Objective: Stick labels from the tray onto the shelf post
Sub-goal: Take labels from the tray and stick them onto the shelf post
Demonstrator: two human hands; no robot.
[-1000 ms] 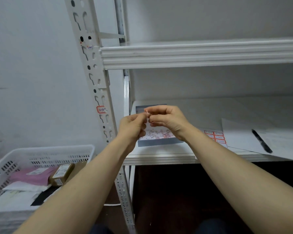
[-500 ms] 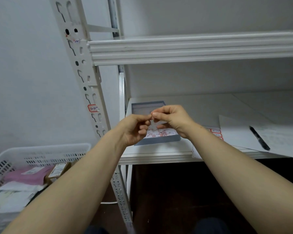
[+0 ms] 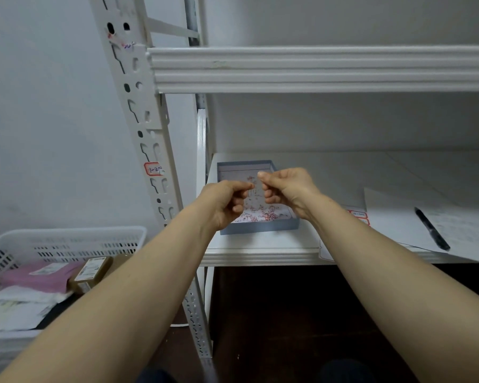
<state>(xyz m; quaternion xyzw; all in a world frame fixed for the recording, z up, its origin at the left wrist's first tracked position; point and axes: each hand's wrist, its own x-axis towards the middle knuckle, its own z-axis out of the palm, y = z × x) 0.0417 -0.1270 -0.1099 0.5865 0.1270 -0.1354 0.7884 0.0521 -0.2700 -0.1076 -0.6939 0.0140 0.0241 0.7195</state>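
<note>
Above the blue tray [image 3: 260, 229], in the head view, your left hand [image 3: 227, 203] and right hand [image 3: 285, 189] meet fingertip to fingertip. Each thumb and forefinger pinches one end of a small pale slip [image 3: 257, 186], too small to read, and your other fingers are curled. The tray sits at the left end of the lower shelf [image 3: 260, 255], near the shelf post [image 3: 147, 120], and holds loose red-marked labels [image 3: 263, 214]. One red-edged label [image 3: 153, 169] is stuck on the post. A black pen [image 3: 432, 229] lies on papers to your right.
</note>
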